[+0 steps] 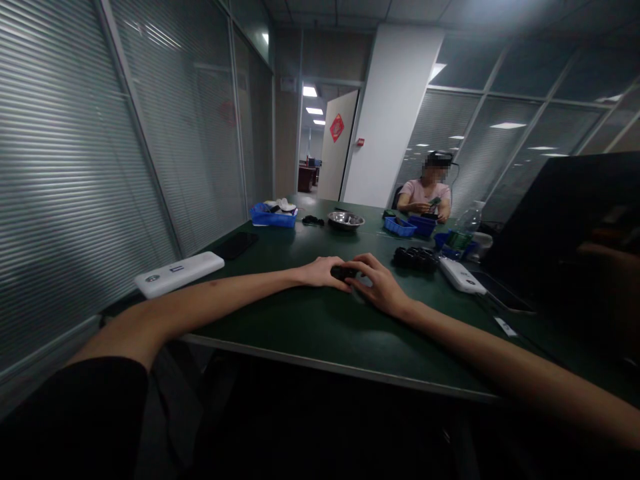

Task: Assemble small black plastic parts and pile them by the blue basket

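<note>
Both of my hands meet over the middle of the dark green table (320,333). Between them is a small black object (343,273), largely covered by the fingers, so its kind does not show. My left hand (324,272) grips it from the left with curled fingers and thumb. From the right, my right hand (377,283) touches the same object with bent thumb and fingertips. To the right of my hands lies a cluster of black round pieces (416,259). Beyond my hands stands a shiny metal bowl (346,221) with something small in it.
A blue bin (273,215) with white items stands back left, and a white power bank (180,273) lies left. Blue trays (400,227), a clear bottle (466,230), and another white device (462,275) are right. A person (427,193) sits across, holding a small item.
</note>
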`<act>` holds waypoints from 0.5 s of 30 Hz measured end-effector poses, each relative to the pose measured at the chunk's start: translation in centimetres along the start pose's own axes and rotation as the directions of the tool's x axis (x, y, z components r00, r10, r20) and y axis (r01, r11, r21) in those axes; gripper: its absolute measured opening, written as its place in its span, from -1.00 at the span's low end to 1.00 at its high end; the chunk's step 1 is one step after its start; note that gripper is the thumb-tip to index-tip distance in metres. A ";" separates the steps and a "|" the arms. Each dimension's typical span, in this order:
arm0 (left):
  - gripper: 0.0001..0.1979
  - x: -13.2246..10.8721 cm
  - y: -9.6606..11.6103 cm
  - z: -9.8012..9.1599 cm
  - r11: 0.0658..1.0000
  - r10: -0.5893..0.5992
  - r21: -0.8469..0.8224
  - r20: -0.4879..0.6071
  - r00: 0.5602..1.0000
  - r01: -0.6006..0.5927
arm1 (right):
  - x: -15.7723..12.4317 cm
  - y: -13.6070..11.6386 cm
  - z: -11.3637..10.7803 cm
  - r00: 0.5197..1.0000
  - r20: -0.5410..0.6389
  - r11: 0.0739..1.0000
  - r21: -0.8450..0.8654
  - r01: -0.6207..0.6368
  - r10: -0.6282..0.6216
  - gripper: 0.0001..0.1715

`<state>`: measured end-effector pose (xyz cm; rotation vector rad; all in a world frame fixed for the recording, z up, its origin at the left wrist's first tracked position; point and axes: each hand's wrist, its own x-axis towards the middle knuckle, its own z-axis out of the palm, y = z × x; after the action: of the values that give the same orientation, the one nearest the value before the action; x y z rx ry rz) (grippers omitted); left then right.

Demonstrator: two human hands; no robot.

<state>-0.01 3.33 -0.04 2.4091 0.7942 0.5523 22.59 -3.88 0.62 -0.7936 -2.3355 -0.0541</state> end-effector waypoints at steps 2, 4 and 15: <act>-0.24 -0.1 0.3 -0.1 1.000 -0.002 0.008 0.008 1.000 0.002 | 0.0 0.0 0.1 1.000 -0.006 1.000 -0.012 -0.005 0.005 -0.56; -0.23 -0.3 0.5 -0.2 1.000 -0.004 0.022 0.010 1.000 0.004 | 0.0 0.0 0.2 1.000 -0.014 1.000 -0.019 -0.017 0.016 -0.56; -0.24 -0.1 0.5 -0.4 0.999 -0.026 0.031 0.044 0.999 0.025 | 0.2 -0.5 -0.1 0.999 0.022 0.997 0.068 -0.040 0.039 -0.58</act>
<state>-0.12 3.04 0.58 2.4269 0.8191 0.4785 22.27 -4.22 0.90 -0.8094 -2.3269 0.0514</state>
